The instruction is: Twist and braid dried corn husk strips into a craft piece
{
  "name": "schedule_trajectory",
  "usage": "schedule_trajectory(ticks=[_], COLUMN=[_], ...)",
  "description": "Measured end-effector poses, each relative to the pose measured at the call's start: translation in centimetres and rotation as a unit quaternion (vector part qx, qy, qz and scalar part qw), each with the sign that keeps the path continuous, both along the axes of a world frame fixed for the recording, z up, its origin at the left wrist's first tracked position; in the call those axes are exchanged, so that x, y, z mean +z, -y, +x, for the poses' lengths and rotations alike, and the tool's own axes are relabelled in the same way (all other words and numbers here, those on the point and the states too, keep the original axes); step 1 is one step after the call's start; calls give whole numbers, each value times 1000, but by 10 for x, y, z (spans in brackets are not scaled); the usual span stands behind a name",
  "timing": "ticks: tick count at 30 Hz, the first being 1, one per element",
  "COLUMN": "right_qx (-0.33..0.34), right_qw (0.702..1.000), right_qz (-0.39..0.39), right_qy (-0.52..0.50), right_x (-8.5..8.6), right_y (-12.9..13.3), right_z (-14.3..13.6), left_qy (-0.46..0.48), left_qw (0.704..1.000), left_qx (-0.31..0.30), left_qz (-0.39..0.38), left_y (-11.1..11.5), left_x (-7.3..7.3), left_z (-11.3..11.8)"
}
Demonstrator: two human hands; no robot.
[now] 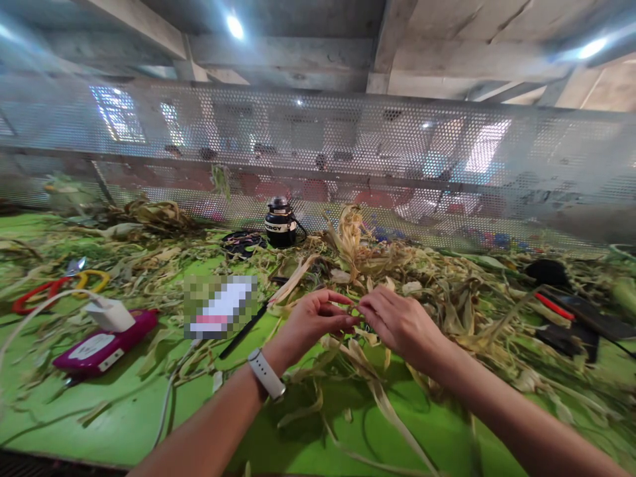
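Note:
My left hand (315, 322), with a pale watch (267, 375) on its wrist, is closed in a pinch, fingertips and thumb almost together. Facing it, my right hand (397, 324) also pinches, its fingertips close to the left ones. What lies between the fingertips is too small and too hidden to name. Dried, pale strips that look like corn husk (377, 391) lie under and in front of both hands. A larger bunch of dry husk (350, 242) stands up just beyond them. Left of my left hand lies a black stick-like thing (243, 331).
To the left are a purple power strip (106, 344) with a white plug (109, 314), scissors (42, 295) with red and yellow handles, and a blurred-out phone (223, 308) on a cable. A black bottle (281, 224) stands before the perforated metal screen (298, 139). Dark items (576, 324) lie right.

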State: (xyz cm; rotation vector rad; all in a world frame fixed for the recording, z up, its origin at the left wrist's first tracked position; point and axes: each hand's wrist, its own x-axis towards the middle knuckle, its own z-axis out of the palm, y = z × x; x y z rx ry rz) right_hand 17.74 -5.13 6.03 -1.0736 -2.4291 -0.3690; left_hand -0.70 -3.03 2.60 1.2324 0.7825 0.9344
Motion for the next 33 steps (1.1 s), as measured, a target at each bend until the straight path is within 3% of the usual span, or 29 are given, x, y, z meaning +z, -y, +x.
schedule_trajectory(ticks=[6, 13, 20, 23, 28, 31, 33], right_qx=[21, 6, -42, -66, -61, -47, -39], right_qw=[996, 935, 961, 965, 930, 899, 894], right_qz=[-60, -295, -242, -201, -227, -282, -294], right_qy=[-55, -197, -131, -154, -281, -332, -335], right_x=[-5, -1, -5, -5, -7, -8, -8], right_y=[1, -1, 3, 7, 1, -5, -7], right_z=[-4, -6, -13, -17, -15, -12, -12], left_qy=[0, -44, -71, -69, -43, -48, -67], left_qw=[1000, 997, 988, 989, 997, 995, 992], left_qx=[-20, -3, -5, -13, -26, -74, -101], left_qz=[16, 65, 135, 133, 58, 40, 43], left_y=[0, 5, 6, 7, 6, 4, 3], left_x=[0, 4, -10, -9, -3, -4, -6], left_z=[1, 2, 5, 5, 4, 4, 4])
